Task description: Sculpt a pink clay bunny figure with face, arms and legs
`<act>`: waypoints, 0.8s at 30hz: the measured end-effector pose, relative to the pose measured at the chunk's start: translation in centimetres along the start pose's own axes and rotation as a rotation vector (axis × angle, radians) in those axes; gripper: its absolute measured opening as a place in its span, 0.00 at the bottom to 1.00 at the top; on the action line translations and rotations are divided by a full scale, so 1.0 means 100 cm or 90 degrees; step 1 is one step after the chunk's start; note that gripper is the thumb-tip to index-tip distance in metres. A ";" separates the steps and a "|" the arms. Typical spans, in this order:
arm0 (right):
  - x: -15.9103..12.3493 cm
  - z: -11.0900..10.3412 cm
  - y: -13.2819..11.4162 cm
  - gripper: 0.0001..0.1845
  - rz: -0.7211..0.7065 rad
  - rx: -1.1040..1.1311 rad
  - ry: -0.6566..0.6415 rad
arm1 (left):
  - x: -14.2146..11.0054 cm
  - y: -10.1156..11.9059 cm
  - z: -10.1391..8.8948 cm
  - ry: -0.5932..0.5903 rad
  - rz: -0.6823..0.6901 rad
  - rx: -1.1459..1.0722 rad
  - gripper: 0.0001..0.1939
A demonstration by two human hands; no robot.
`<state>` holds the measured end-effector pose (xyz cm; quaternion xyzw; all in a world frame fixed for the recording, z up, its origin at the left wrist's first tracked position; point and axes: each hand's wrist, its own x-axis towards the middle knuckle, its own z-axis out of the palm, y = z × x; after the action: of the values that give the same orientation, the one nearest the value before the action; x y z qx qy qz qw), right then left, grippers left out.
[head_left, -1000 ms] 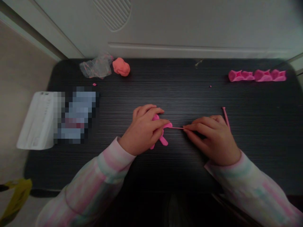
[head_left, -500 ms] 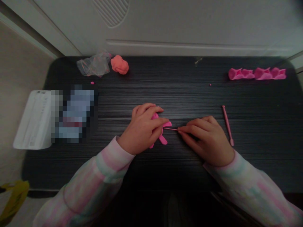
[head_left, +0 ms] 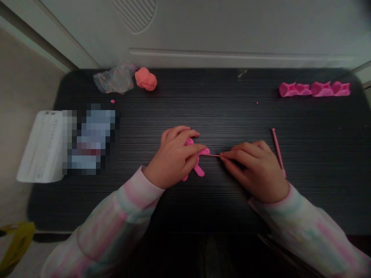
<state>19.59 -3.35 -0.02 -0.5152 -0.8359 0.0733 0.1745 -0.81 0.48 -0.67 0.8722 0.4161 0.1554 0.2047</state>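
My left hand [head_left: 177, 159] rests on a flat pink modelling clay shape [head_left: 199, 170] on the table, its fingers bent over it and holding it down. Rounded lobes of the clay stick out past the thumb and fingers; the rest is hidden beneath the hand. My right hand [head_left: 251, 168] pinches a thin pink clay tool [head_left: 213, 155] between thumb and fingertips. The tool's tip meets the right-hand lobe of the clay, close to my left fingertips. Beyond my right wrist lies a second pink clay tool [head_left: 278, 150], touching nothing else.
At the back left of the dark ribbed table [head_left: 203, 100] sit a clear plastic wrapper [head_left: 114, 80] and an orange clay lump [head_left: 145, 79]. A blurred-out phone [head_left: 94, 139] and a white box [head_left: 40, 146] are at left. Pink moulded cups [head_left: 314, 89] stand at back right.
My right hand has drawn the thin tool left toward the clay, then slightly back right, its tip now at the upper lobe. The left hand has kept its hold.
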 end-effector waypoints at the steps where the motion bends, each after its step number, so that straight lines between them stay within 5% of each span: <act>1: 0.000 0.000 0.000 0.05 0.002 -0.003 -0.002 | 0.000 0.000 0.000 0.000 0.000 0.000 0.12; 19: 0.001 -0.013 0.006 0.04 0.085 0.130 -0.072 | -0.001 -0.001 0.000 0.007 0.010 -0.001 0.12; 24: 0.002 -0.010 0.002 0.06 0.103 0.147 -0.062 | -0.002 -0.001 -0.001 0.059 0.018 -0.018 0.12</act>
<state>20.07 -3.08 0.93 -0.5534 -0.7851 0.2078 0.1851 -1.01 0.42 -0.67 0.8670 0.4106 0.2040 0.1952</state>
